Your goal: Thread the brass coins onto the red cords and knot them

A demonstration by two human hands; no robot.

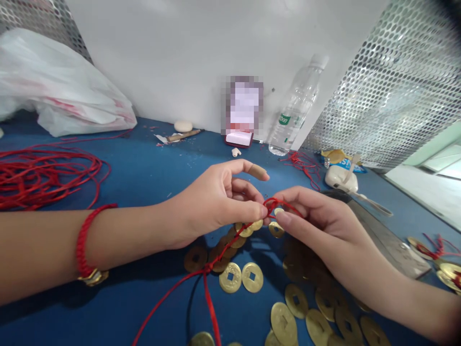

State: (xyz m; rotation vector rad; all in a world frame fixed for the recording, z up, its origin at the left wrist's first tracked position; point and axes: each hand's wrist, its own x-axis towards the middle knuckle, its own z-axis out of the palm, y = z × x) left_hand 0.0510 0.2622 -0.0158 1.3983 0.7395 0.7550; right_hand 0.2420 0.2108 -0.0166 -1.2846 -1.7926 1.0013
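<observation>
A red cord (230, 245) runs up from the front of the blue table to both hands, with a knot partway and two loose tails hanging below it. My left hand (223, 192) pinches the cord between thumb and a curled finger; its index finger, wrapped in a tan bandage, sticks out. Just to the right, my right hand (317, 216) grips a small loop of the same cord between thumb and fingertips. Brass coins with square holes (252, 277) lie under and in front of the hands, several of them overlapping. Some coins are hidden beneath my right hand.
A heap of red cord (46, 178) lies at left below a white plastic bag (65, 91). At the back stand a phone (241, 115) and a clear water bottle (297, 105). A white case (341, 179) and a grey metal plate (389, 235) lie right.
</observation>
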